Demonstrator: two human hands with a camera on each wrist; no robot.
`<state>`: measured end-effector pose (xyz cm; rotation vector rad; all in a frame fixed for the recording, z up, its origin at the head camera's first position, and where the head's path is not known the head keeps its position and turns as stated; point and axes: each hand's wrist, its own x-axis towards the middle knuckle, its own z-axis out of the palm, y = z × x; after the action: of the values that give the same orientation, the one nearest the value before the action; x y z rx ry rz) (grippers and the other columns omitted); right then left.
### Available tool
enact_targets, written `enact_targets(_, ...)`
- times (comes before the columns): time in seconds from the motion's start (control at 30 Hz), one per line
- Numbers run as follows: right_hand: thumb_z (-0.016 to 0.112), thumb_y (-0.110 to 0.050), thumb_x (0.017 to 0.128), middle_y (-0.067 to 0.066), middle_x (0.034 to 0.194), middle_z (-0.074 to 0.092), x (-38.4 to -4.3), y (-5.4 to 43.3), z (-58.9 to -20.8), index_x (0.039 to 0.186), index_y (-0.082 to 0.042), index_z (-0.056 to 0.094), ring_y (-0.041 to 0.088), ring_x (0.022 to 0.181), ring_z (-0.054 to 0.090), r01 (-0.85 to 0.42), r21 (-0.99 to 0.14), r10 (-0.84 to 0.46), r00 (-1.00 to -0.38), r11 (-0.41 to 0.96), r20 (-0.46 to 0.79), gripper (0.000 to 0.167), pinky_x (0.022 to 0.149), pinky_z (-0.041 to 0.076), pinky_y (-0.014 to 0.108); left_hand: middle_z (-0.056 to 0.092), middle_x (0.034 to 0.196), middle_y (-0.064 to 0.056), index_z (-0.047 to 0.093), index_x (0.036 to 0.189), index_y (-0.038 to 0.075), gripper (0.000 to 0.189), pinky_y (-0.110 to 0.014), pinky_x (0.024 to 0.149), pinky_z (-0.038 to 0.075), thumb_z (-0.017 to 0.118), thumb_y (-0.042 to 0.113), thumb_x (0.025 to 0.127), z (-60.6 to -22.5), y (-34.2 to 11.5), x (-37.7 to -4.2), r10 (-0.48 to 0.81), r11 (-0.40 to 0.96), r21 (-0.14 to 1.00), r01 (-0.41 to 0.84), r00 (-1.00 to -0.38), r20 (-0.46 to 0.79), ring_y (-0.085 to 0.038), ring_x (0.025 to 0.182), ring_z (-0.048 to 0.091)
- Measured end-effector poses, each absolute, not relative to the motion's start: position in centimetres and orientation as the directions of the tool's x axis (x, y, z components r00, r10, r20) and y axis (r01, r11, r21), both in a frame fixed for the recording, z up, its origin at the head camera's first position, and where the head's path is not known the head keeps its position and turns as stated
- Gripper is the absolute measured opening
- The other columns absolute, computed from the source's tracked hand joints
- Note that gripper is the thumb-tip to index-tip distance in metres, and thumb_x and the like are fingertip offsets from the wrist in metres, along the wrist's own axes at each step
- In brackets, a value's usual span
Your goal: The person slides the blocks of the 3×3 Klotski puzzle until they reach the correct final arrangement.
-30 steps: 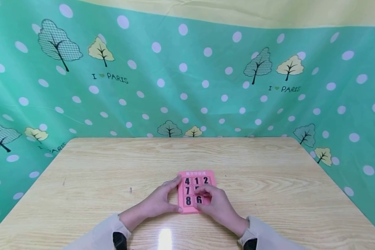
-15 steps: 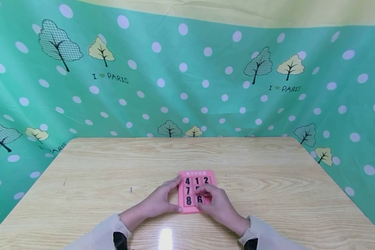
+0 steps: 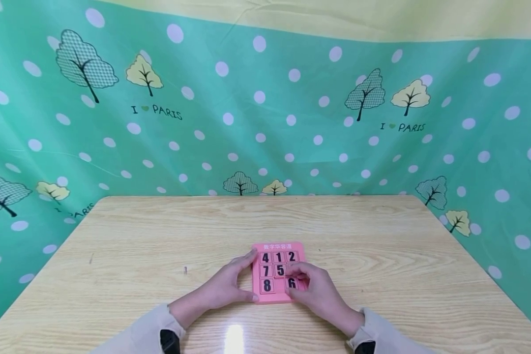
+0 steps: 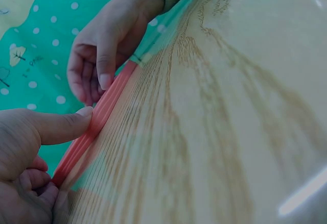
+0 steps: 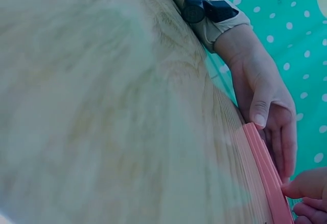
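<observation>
A pink number slide puzzle [image 3: 270,298] lies flat on the table, its black-numbered tiles facing up. My left hand [image 3: 223,285] holds its left side, thumb at the near corner and forefinger at the far one. In the left wrist view that thumb presses the puzzle's pink edge [image 4: 97,124]. The right hand [image 3: 316,290] is bent over the right side, its thumb and forefinger on the 6 tile [image 3: 292,283] in the near row. Between that tile and the 8 tile [image 3: 267,285] is a bare pink slot. The 5 tile [image 3: 280,270] shows above it; the spot right of the 5 is covered by fingers.
The wood-grain table [image 3: 159,236] stretches out around the puzzle. Behind it and at both sides hangs a green dotted curtain [image 3: 265,132] with printed trees. A bright reflection lies on the table near the front. Each sleeve carries a black wrist device [image 5: 207,9].
The right hand has shifted right, and the 6 tile has slid right with it, baring the slot beside the 8. More of the 5 tile shows. The left hand has stayed in place.
</observation>
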<state>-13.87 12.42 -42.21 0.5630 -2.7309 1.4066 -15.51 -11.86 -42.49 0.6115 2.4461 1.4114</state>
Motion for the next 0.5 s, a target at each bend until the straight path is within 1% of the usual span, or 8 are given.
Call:
enact_targets(0.33,0.077,-0.003,0.069,-0.004,0.097,0.065,-13.78,13.16,-42.18,0.101,-0.010,0.067,0.014,0.093,0.059,-0.289,-0.794,-0.284,-0.946,0.535,0.153,0.034,0.085,0.052,0.024,0.022,0.155,-0.011,0.026,0.148,0.005,0.099,-0.054,0.114,0.013,0.082,0.023,0.068,-42.45,-11.87,-15.53,0.481,0.437,0.869,0.230,-0.877,-0.010,-0.035,0.141,0.018)
enact_targets(0.5,0.077,-0.003,0.069,-0.004,0.096,0.065,-13.76,13.36,-42.14,0.101,-0.012,0.067,0.013,0.091,0.059,-0.271,-0.798,-0.276,-0.951,0.539,0.137,0.034,0.082,0.052,0.024,0.022,0.155,-0.010,0.027,0.148,0.005,0.099,-0.054,0.114,0.013,0.082,0.023,0.068,-42.39,-11.84,-15.50,0.477,0.439,0.869,0.229,-0.879,-0.009,-0.035,0.141,0.018)
